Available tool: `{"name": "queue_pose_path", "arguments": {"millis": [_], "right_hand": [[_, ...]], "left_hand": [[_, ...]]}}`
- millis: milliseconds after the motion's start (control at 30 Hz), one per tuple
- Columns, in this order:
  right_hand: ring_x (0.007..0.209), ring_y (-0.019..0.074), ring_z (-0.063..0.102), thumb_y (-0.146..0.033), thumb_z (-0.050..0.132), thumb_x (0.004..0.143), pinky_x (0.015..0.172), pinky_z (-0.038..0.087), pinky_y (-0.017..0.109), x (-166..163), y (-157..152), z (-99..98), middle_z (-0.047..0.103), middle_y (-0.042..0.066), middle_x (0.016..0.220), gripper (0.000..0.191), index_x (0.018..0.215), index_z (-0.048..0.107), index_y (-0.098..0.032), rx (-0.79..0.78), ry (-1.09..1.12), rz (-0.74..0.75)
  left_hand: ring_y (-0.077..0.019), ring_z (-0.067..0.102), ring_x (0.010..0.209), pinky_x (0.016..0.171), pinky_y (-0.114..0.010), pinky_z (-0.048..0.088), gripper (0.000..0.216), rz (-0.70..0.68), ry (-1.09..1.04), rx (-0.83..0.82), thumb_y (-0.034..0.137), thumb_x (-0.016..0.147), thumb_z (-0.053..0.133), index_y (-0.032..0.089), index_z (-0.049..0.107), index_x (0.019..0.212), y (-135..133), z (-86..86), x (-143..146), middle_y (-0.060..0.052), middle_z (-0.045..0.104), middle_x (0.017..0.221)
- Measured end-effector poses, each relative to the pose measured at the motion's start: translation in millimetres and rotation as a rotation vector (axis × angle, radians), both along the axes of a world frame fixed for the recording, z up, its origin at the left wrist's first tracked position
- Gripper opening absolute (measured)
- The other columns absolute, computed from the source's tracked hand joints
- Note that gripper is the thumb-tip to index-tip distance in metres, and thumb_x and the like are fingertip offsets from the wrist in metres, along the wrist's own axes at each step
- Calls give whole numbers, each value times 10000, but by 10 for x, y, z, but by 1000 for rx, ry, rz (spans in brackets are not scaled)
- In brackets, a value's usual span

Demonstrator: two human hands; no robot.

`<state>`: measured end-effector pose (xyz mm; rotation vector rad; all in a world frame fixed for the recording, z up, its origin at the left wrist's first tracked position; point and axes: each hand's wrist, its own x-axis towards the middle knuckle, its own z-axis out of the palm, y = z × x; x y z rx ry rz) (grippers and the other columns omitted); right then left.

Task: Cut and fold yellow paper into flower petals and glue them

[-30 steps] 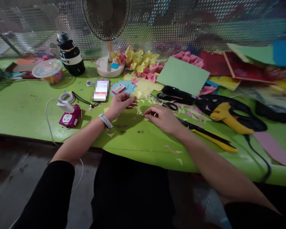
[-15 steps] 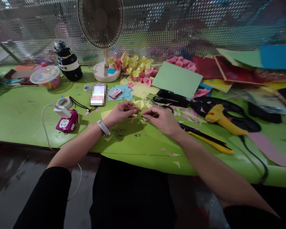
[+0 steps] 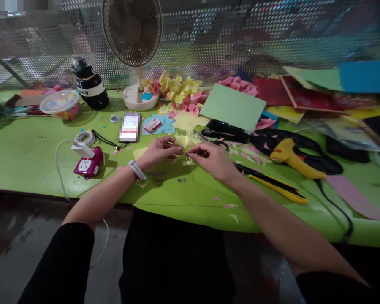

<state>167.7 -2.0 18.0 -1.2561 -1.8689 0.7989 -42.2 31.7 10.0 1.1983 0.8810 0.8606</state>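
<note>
My left hand, with a white watch band on the wrist, pinches a folded yellow paper piece shaped like a small flower. Close beside it, the thumb and forefinger of my right hand are pinched together at the near end of that paper. Whether they grip the paper or something tiny there is too small to tell. Below the hands, small metal bits lie on the green tabletop. Scissors, partly hidden, lie behind my right hand, with pink and yellow paper scraps around.
Yellow paper flowers and pink ones are heaped behind, near a fan. To the right lie a black stapler-like tool, a yellow glue gun and a yellow-black cutter. A phone and purple power adapter are left.
My right fingertips have moved slightly left, closer to my left fingertips at the yellow paper. The whole view has shifted a little.
</note>
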Motion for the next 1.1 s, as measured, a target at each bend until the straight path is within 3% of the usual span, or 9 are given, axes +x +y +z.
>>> {"name": "queue_pose_path", "arguments": {"millis": [133,267,667,800,933,1033,1100], "right_hand": [[675,183,618,-441,756,787,626,495,349,31,21,-20,723,69,790,261,828,745,-184,-194,55,33],[590,141,570,-465,827,702,536,449,295,66,90,-85,702,51,728,344,864,762,-168,-416,179,54],[560,114,552,-447,909,550,520,464,281,42,152,-67,655,21,656,383,707,707,-162,-531,316,33],[541,104,544,-462,918,525,522,464,274,42,165,-89,652,13,640,410,687,692,-160,-529,331,9],[552,108,564,-462,883,609,525,479,271,52,176,-109,671,27,689,380,747,697,-161,-490,305,5],[572,124,585,-441,822,713,529,499,281,50,140,-86,684,43,732,307,789,696,-172,-364,265,-43],[606,145,603,-397,756,798,537,516,296,35,87,-68,689,52,756,223,824,696,-184,-199,203,-89]], "left_hand": [[-148,732,822,748,-280,589,284,17,-24,21,165,738,821,147,598,913,13,9,-10,-68,762,908],[-129,700,683,670,-293,584,236,-59,-4,19,167,778,791,139,605,920,16,-13,-9,-75,755,861],[-166,741,741,676,-295,604,257,-79,50,-40,120,744,811,129,603,894,-23,42,-15,-86,754,842],[-164,748,726,643,-267,600,300,-77,52,-65,113,735,829,132,575,893,-28,48,-8,-72,750,811],[-135,741,699,649,-239,594,297,-46,85,-122,125,748,835,125,570,882,-39,70,11,-52,746,784],[-127,734,680,651,-245,591,287,13,47,-189,103,758,826,128,567,877,-46,87,25,-48,750,801],[-136,734,683,663,-275,598,250,67,-11,-245,102,792,800,133,569,884,-48,90,25,-54,753,816]]}}
